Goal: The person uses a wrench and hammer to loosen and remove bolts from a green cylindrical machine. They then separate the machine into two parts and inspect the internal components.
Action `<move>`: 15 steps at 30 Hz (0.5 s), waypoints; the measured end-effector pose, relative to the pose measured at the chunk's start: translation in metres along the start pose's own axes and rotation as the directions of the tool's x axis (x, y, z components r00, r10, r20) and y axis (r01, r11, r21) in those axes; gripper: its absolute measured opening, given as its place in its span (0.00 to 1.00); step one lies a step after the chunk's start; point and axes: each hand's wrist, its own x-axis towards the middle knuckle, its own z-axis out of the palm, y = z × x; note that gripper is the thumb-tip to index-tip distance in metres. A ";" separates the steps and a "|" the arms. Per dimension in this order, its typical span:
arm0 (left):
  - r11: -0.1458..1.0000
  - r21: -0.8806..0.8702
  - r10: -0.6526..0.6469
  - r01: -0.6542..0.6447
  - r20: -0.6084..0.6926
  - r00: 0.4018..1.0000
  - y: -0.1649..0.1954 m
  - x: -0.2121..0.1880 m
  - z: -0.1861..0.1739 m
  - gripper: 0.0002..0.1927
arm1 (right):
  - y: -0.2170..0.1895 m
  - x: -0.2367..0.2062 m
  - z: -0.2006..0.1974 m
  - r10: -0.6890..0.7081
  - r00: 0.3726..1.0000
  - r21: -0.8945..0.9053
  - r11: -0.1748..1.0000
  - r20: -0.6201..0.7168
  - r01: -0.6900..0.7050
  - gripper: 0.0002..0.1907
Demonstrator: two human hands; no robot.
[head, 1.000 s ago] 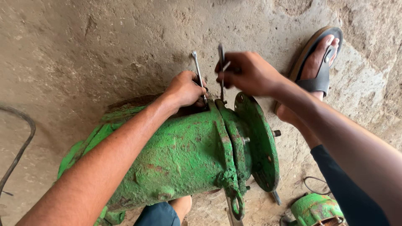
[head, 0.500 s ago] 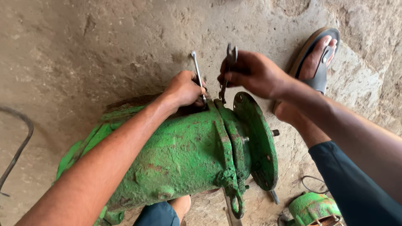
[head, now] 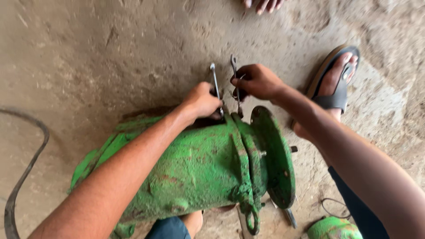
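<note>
You are working over a rough concrete floor (head: 110, 53), which is lying bare and open beyond the far side of the green cast housing (head: 190, 172). That housing is lying on its side, its paint chipped and rusting, with its round flange (head: 276, 159) facing your right and a lifting ring hanging at the flange's near edge. Left of the housing a dark hose (head: 22, 177) is curving across the floor. Right of the flange your sandalled foot (head: 334, 84) is resting flat, and another person's toes (head: 263, 4) are showing well beyond it. Near the flange's lower right, a small green part (head: 332, 228) is sitting, probably a cap. Your left hand (head: 203, 101) is curling tight around a slim wrench (head: 216, 86) at the housing's top joint. Your right hand (head: 259, 82) is pinching a second wrench (head: 235, 84) just beside it, both tools standing nearly upright.
</note>
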 end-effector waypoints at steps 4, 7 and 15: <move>1.000 -0.011 0.016 -0.016 0.024 1.000 -0.001 0.001 0.001 0.07 | 0.008 -0.006 -0.005 -0.113 0.990 0.181 0.975 -0.081 0.126 0.14; 0.999 -0.029 0.039 -0.039 0.007 0.999 -0.003 0.001 0.002 0.07 | 0.010 -0.012 -0.010 -0.327 0.943 0.296 0.896 -0.069 0.332 0.13; 1.000 0.012 -0.003 0.003 -0.015 1.000 -0.003 0.000 0.002 0.07 | 0.008 -0.024 -0.006 -0.327 0.945 -0.032 0.944 0.022 0.327 0.14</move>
